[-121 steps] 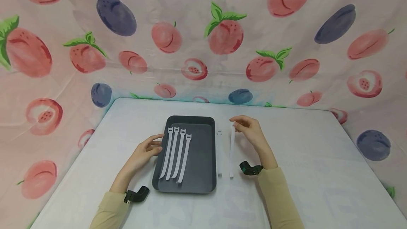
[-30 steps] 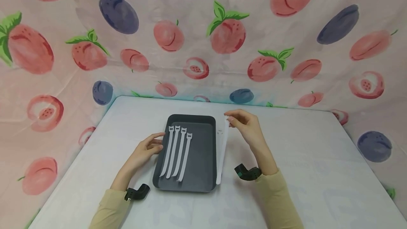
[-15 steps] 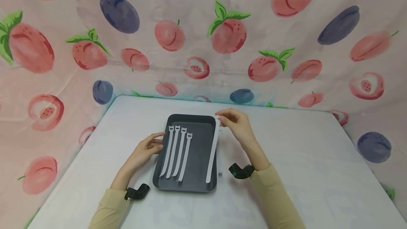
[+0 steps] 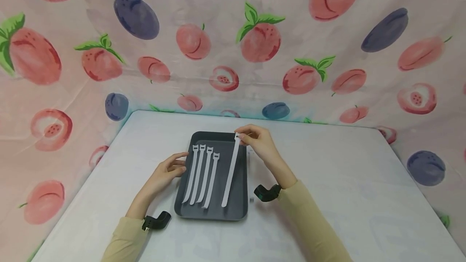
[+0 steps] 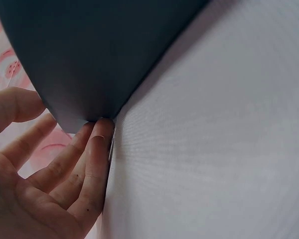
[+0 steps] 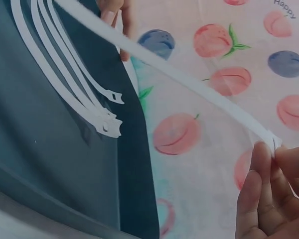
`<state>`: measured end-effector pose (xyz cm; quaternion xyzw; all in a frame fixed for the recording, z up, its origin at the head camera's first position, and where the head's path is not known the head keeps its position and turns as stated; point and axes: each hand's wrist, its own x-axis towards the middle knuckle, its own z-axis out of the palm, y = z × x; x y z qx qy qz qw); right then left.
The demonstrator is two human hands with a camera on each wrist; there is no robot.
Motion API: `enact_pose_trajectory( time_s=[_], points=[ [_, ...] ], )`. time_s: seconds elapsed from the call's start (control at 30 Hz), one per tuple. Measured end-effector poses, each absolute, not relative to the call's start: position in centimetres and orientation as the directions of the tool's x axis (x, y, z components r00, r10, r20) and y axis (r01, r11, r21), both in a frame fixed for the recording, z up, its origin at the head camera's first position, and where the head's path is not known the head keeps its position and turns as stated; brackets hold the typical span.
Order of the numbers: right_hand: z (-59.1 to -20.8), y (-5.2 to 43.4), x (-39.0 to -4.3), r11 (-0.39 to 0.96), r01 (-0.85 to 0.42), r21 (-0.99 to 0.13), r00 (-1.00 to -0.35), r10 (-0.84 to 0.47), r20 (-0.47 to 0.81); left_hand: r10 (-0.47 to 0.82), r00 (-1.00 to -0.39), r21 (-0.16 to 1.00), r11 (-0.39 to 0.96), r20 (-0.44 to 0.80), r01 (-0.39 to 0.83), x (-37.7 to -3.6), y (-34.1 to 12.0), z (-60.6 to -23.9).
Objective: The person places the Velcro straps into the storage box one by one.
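Note:
A dark grey tray (image 4: pixel 233 207) lies on the white table. Inside its left half, several white hook-and-loop cable ties (image 4: pixel 207 177) lie side by side, slotted heads towards the far end. My right hand (image 4: pixel 260 142) pinches another white cable tie (image 4: pixel 230 177) by its slotted head between thumb and fingers. The strap slants down over the tray's right half, to the right of the row; the right wrist view shows the pinched head (image 6: pixel 273 138) up close. My left hand (image 4: pixel 166 172) rests with relaxed fingers against the tray's left outer wall (image 5: pixel 89 89).
One more white strap (image 4: pixel 251 200) lies on the table along the tray's right side, pale against the white surface. A fruit-printed cloth (image 4: pixel 225 43) hangs behind and beside the table (image 4: pixel 349 197). A black camera sits on each wrist.
My right hand has carried the pinched cable tie leftwards from the table right of the tray, across the rim, to over the tray. My left hand has stayed at the tray's left side.

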<state>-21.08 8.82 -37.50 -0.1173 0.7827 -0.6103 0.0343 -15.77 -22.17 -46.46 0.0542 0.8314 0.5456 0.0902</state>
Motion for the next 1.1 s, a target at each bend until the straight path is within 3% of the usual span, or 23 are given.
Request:
enact_pose_trajectory(
  time_s=[1.1],
  points=[
    [-40.6,4.4,-24.9,0.401,0.000,-0.916,-0.933,-0.329,-0.144,0.182,-0.978,0.913,0.407,-0.100,-0.017,-15.8,-22.3,-46.1]
  ],
)
